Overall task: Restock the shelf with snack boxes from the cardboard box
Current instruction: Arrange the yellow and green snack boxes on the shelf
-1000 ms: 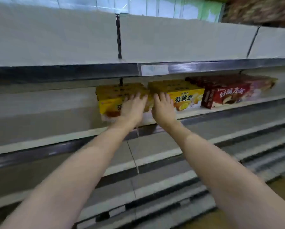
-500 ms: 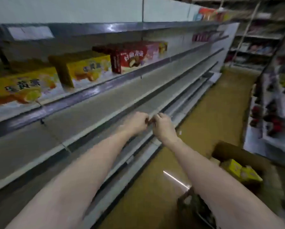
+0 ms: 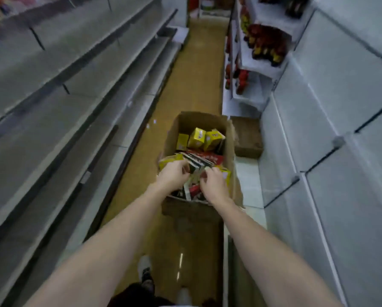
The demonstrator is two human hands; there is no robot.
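Shop aisle, tan floor (image 3: 194, 85): cardboard box (image 3: 230, 151) standing open between bare grey shelves (image 3: 79, 89) and white units, holding yellow snack boxes (image 3: 196, 138) and red-black packs (image 3: 199, 161); left hand (image 3: 173, 177) and right hand (image 3: 214, 185) inside, fingers curled among packs, grip unclear.

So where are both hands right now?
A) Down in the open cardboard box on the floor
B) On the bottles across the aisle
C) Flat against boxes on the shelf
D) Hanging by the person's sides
A: the left hand and right hand both reach into the cardboard box standing on the aisle floor, among its red and yellow snack boxes.
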